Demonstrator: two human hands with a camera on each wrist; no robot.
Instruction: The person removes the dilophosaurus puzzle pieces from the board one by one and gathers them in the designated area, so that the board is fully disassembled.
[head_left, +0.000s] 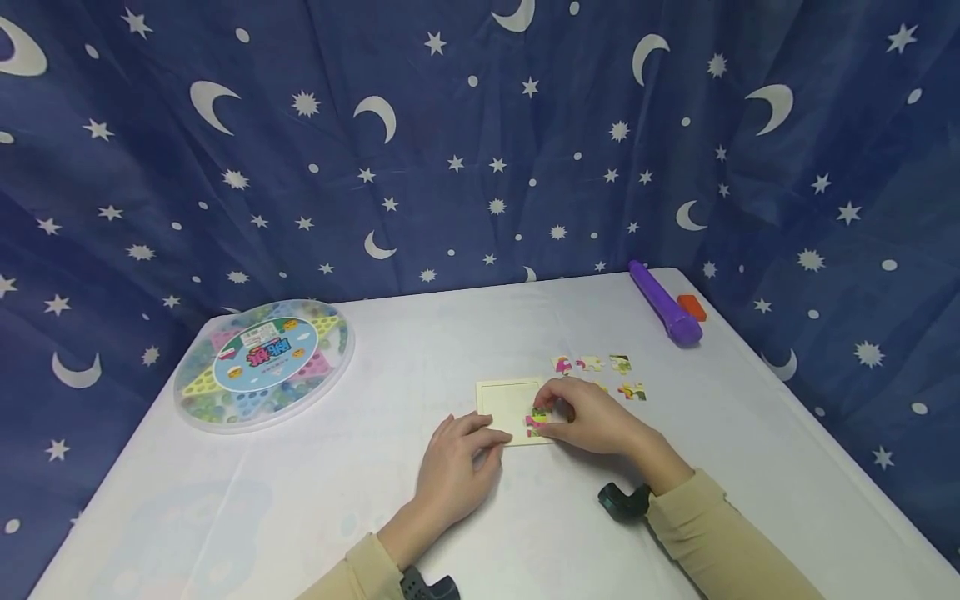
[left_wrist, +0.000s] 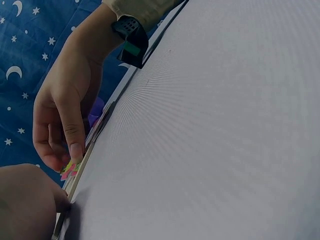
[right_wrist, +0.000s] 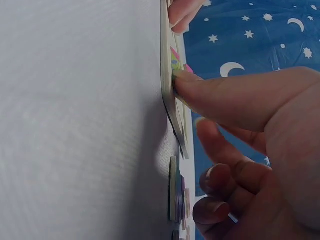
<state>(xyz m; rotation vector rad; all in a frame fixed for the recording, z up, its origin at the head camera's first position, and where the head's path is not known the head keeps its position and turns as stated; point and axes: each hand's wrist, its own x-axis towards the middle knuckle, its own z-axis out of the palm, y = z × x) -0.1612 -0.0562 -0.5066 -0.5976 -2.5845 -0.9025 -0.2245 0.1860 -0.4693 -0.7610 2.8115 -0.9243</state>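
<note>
A cream puzzle tray (head_left: 495, 400) lies on the white table in the head view. My left hand (head_left: 459, 468) rests on its front left edge, fingers fairly straight. Between the thumb and fingers of my right hand (head_left: 596, 419) is a colourful jigsaw piece (head_left: 536, 422), pinched over the tray's right part. In the left wrist view the right hand (left_wrist: 65, 110) reaches down to that pink and yellow piece (left_wrist: 70, 170). The right wrist view shows the right thumb against the piece (right_wrist: 175, 61) at the tray (right_wrist: 168, 97). Whether it lies flat is hidden.
Several loose jigsaw pieces (head_left: 590, 363) lie just beyond and right of the tray, some partly behind the right hand. A round board game box (head_left: 330, 375) stands at the left. A purple microphone (head_left: 663, 304) and an orange block (head_left: 692, 307) are at the back right.
</note>
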